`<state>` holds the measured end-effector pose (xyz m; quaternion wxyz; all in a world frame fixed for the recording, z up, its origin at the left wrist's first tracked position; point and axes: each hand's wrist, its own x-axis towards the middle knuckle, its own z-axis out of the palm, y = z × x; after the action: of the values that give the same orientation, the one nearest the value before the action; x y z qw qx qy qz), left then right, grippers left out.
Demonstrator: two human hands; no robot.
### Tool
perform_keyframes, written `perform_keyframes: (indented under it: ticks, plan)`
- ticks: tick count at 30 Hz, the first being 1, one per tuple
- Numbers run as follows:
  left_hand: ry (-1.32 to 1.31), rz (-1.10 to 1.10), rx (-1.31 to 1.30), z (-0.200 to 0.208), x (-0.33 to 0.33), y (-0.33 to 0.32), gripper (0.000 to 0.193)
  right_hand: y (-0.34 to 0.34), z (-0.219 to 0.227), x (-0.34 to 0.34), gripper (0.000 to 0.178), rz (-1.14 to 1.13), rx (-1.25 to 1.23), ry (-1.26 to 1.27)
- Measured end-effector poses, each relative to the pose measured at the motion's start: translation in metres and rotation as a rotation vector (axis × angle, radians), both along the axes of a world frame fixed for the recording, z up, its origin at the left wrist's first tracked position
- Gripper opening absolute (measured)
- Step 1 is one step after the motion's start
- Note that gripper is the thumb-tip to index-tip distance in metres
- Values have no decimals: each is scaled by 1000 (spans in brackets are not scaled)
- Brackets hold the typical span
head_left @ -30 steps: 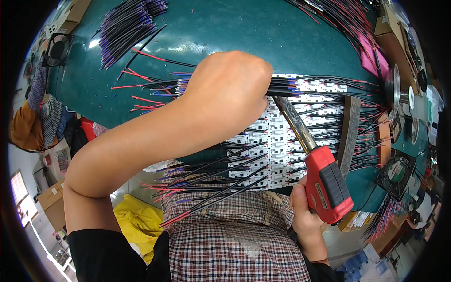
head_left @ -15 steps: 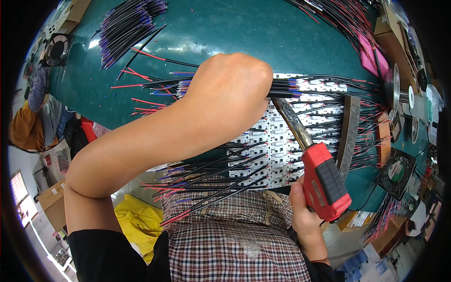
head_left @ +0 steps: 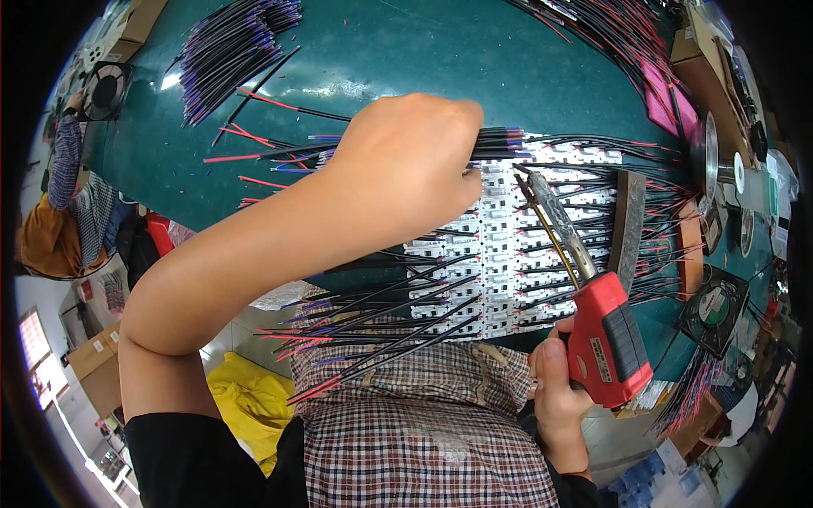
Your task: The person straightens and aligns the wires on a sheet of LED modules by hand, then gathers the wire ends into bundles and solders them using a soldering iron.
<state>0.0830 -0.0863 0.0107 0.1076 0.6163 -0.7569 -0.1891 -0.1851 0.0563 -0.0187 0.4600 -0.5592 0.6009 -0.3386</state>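
Observation:
My left hand is closed around a bundle of black wires whose ends stick out on both sides of the fist. It hovers over the white circuit boards, which are joined in a sheet and have black wires along both sides. In my right hand is a red and black soldering gun. Its metal tip and the thin feed tube beside it point up and left over the boards, a short gap from my left hand. My left fingertips are hidden behind the fist.
A dark metal bar lies across the wires on the right, near an orange-brown block. A heap of black wires rests at the far left. Spools and a black fan stand at right. Another person's sleeve shows at left.
The soldering gun has moved right, its tip now farther from my left fist, and its feed tube has come into sight. My left hand has shifted slightly left with the wires.

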Motion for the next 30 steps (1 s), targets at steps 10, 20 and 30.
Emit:
perform_keyframes:
  ticks: [10, 20, 30]
  plan:
    - [43, 2, -248, 8, 5, 11, 20, 7, 12, -8, 37, -91, 190, -134]
    - [198, 28, -51, 3, -2, 23, 21, 5, 11, -3, 31, 64, 14, -24]
    - [57, -12, -119, -9, -2, 25, 21, 1, 10, -4, 22, 132, 88, 125]
